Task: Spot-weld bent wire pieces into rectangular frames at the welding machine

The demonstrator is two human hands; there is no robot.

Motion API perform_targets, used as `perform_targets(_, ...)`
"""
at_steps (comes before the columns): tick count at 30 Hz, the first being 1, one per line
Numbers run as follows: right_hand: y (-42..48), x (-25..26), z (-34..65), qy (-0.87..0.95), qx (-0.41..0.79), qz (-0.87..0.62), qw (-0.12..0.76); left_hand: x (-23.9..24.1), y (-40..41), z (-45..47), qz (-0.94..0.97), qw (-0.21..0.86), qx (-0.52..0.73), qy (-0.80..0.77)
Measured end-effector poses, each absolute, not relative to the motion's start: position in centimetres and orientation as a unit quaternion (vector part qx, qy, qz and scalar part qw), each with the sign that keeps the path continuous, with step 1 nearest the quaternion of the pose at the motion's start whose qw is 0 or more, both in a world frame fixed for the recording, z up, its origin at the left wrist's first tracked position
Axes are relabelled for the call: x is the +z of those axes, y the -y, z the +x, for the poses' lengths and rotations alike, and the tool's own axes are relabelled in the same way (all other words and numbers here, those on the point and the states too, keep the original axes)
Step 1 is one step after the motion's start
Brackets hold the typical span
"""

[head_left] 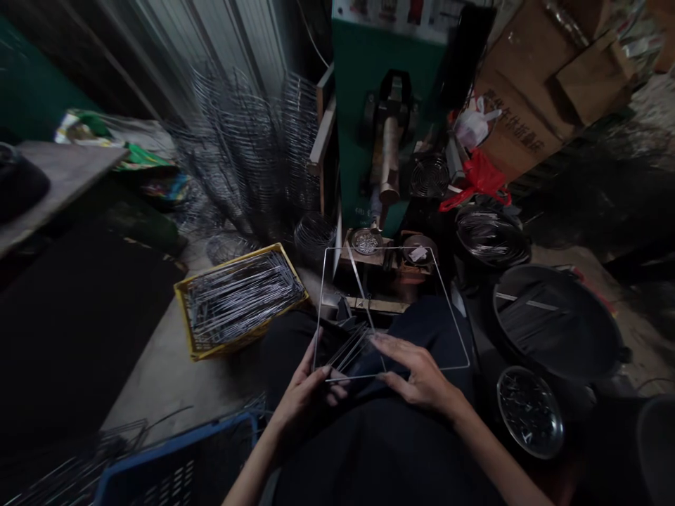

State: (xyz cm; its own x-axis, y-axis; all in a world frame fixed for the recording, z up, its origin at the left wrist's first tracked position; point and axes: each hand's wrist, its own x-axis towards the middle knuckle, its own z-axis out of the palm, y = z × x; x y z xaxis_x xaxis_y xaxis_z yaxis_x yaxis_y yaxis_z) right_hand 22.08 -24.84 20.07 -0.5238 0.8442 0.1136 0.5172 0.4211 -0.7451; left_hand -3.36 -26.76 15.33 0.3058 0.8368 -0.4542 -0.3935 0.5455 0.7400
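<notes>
In the head view a rectangular frame of thin metal wire (pixel 450 307) stands over my lap, with a slanting crossbar inside it. My left hand (pixel 311 379) is closed around its lower left corner, thumb along the bottom wire. My right hand (pixel 419 369) pinches the frame near the foot of the crossbar, thumb below and fingers above. Several short loose wire rods (pixel 348 349) lie between my hands, close to the left fingers; whether the left hand also grips them I cannot tell.
A green machine (pixel 351 98) with a metal arm stands ahead, a dish of small metal parts (pixel 366 242) beneath it. Left is a yellow crate (pixel 240 346) of wire rods; a blue crate (pixel 179 450) sits nearer. Right are a large black basin (pixel 595 330) and a metal bowl (pixel 530 411).
</notes>
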Motion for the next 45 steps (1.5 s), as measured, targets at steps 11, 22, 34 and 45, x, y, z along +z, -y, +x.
perform_targets(11,25.3,19.6,25.0,0.792,0.215,-0.524,0.226,15.1,26.9,-3.8,0.240,0.756,0.433,-0.429)
perform_targets(22,25.4,20.0,24.6,0.803,0.207,-0.509,0.231,14.7,27.1,-4.6,0.228,0.760,0.437,-0.424)
perform_targets(34,25.3,19.7,24.3,0.807,0.215,-0.511,0.205,14.9,27.2,-4.8,0.236,0.753,0.439,-0.430)
perform_targets(45,25.2,19.2,22.1,0.818,0.279,-0.453,0.219,14.8,27.1,-3.6,0.224,0.777,0.419,-0.412)
